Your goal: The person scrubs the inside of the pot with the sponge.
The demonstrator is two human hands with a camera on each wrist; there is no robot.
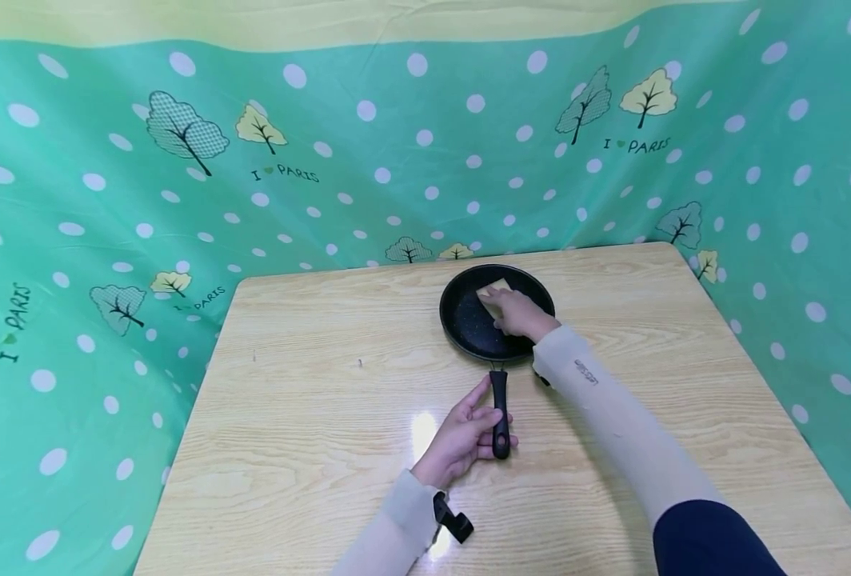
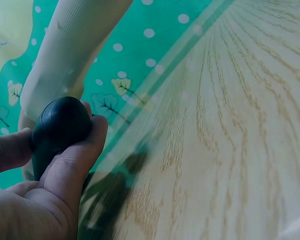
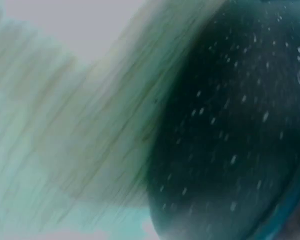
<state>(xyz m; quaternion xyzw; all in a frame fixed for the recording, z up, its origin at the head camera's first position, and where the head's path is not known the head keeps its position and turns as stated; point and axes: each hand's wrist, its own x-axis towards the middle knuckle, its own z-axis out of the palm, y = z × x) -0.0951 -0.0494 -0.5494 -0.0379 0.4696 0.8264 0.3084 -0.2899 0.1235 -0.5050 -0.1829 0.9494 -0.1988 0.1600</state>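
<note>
A black frying pan (image 1: 471, 326) with pale speckles is at the far side of the wooden table, its handle (image 1: 499, 392) pointing toward me. My left hand (image 1: 461, 436) grips that handle, thumb on top and fingers wrapped beneath. The rounded handle end (image 2: 65, 125) sits between thumb and fingers in the left wrist view. Inside the pan, my right hand (image 1: 517, 312) pinches a flat tan pad (image 1: 496, 286), a sponge or folded cloth, against the cooking surface. In the right wrist view the speckled pan (image 3: 230, 120) fills the right side, blurred.
The light wooden table (image 1: 310, 416) carries the pan near its back edge. Behind and beside it hangs a green dotted curtain (image 1: 368, 160) with printed trees. A black wrist strap (image 1: 454, 520) is on the left sleeve.
</note>
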